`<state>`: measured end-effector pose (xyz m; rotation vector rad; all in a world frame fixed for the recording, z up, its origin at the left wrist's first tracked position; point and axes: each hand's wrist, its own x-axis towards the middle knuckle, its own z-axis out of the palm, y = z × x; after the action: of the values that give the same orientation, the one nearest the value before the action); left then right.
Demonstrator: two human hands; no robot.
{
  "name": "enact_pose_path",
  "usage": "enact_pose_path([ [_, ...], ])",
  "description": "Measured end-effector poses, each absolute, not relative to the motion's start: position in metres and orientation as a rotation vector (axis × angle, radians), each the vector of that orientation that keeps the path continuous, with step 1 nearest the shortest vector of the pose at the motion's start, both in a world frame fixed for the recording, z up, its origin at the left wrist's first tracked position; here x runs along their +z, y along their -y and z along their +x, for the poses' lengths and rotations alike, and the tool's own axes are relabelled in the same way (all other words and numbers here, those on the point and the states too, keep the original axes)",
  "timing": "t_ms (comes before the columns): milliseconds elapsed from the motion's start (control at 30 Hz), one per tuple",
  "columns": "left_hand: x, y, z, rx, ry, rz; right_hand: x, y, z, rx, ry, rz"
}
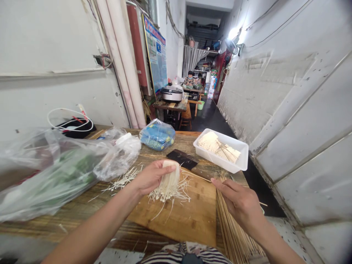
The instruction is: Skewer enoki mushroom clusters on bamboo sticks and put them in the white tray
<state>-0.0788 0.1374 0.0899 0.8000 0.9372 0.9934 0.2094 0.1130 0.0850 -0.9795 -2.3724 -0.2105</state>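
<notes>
The left hand [150,178] pinches a bundle of enoki mushrooms [169,183] at its firmer root end over the cutting board [187,214]; light, limp and brittle, it wants gentle grip, while the right hand [238,201] rests open-fingered on bamboo skewers [233,234].

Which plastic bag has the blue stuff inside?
The small bag at the far edge of the table, left of the white tray. Blue shows through it, while the big bag on the left shows green and the middle one looks whitish.

Two hands [152,178] — one tray [242,161] — one cleaver [182,159]
</notes>
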Motion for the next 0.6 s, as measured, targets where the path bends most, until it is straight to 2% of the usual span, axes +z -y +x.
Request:
enact_pose_path([
  [600, 0.0931, -0.1377, -0.0761, 0.987, -0.956, 0.795, 0.0843, -0.1131, 0.212, -0.219, 2.373, -0.969],
])
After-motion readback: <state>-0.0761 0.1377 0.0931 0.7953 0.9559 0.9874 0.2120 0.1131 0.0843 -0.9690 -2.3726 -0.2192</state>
